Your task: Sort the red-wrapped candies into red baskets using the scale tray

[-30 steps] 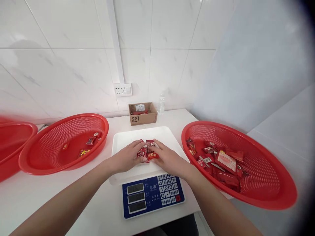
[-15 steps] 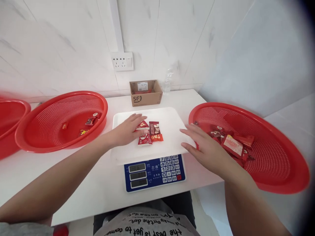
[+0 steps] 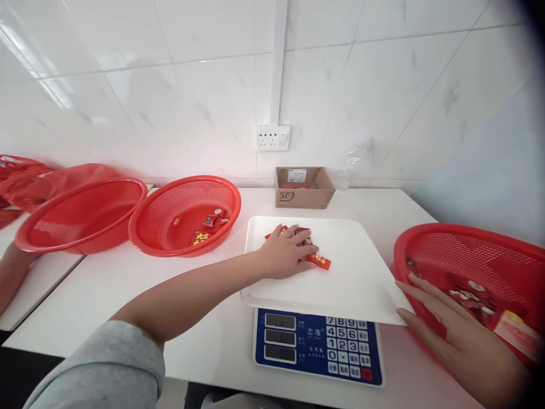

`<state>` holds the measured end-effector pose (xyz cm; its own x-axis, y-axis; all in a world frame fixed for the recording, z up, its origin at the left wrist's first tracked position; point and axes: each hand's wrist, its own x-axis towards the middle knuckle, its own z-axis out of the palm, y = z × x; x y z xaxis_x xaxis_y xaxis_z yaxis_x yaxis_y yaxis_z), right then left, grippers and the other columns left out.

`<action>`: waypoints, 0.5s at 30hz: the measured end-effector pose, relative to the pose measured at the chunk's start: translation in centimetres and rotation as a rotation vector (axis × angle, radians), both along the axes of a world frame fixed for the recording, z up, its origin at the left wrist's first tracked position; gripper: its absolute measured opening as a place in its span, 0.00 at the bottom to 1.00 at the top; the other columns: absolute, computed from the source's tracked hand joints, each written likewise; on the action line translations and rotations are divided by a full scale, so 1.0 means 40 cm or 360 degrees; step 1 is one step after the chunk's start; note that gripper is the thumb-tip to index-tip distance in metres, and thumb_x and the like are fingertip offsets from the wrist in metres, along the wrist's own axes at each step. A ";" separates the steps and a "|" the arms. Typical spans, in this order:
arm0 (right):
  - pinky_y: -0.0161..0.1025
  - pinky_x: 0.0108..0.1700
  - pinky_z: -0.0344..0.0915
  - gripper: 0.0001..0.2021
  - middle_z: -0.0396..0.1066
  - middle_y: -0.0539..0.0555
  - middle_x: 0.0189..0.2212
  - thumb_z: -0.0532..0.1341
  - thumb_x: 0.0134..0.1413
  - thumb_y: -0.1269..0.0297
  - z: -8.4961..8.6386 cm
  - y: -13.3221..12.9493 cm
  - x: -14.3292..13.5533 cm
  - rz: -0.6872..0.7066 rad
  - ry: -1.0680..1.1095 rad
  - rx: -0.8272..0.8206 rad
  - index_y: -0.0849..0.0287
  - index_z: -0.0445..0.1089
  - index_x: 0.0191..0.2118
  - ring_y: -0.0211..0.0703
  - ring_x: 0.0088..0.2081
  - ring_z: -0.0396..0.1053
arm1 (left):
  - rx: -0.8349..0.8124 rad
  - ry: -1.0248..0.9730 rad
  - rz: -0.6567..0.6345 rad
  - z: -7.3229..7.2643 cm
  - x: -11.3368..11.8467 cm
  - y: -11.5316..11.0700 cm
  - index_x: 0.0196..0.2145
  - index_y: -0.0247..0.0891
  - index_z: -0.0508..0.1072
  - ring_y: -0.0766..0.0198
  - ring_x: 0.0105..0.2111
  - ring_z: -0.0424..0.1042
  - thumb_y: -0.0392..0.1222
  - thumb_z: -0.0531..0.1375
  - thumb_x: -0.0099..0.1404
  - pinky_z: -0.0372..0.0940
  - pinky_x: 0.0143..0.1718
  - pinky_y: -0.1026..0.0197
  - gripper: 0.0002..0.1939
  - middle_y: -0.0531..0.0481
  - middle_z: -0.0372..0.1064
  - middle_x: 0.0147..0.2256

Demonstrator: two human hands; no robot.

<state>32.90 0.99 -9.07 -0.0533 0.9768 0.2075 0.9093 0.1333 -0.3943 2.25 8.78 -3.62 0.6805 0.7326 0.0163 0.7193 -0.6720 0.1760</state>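
On the rectangular white plastic tray (image 3: 349, 284), the left hand (image 3: 284, 255) spreads its fingers over small shiny red packets (image 3: 320, 261), seemingly to hold them together, while the right hand (image 3: 464, 335), fingers apart, is at the tray's right edge, perhaps steadying it.

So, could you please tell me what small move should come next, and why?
Perhaps the left hand should curl its fingers around the small red wrapped packets on the white rectangular tray, since it lies over them with fingers spread and one packet sticks out beyond them.

Red packets (image 3: 320, 261) clustered on white tray (image 3: 349, 284)
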 end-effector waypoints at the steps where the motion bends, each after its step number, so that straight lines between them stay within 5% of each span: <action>1: 0.52 0.45 0.66 0.24 0.58 0.56 0.60 0.52 0.53 0.47 -0.005 0.002 0.004 0.0006 -0.0004 -0.0029 0.49 0.66 0.53 0.58 0.57 0.60 | -0.0002 0.0002 0.0015 0.003 -0.006 -0.001 0.56 0.43 0.63 0.46 0.62 0.45 0.56 0.45 0.68 0.40 0.59 0.38 0.25 0.42 0.51 0.62; 8: 0.52 0.54 0.59 0.24 0.55 0.56 0.62 0.52 0.54 0.45 -0.008 0.001 0.004 0.0003 0.0039 -0.0097 0.48 0.64 0.54 0.56 0.60 0.54 | -0.0087 -0.0052 -0.0151 0.024 -0.005 -0.036 0.61 0.48 0.56 0.47 0.65 0.37 0.61 0.44 0.66 0.36 0.60 0.37 0.29 0.43 0.42 0.65; 15: 0.50 0.53 0.58 0.19 0.59 0.58 0.59 0.57 0.50 0.47 -0.034 0.014 0.008 0.0019 0.0283 0.0034 0.41 0.68 0.49 0.55 0.59 0.56 | -0.0039 0.0045 -0.0111 0.022 -0.011 -0.053 0.59 0.41 0.61 0.47 0.64 0.41 0.59 0.44 0.67 0.36 0.62 0.41 0.30 0.40 0.49 0.63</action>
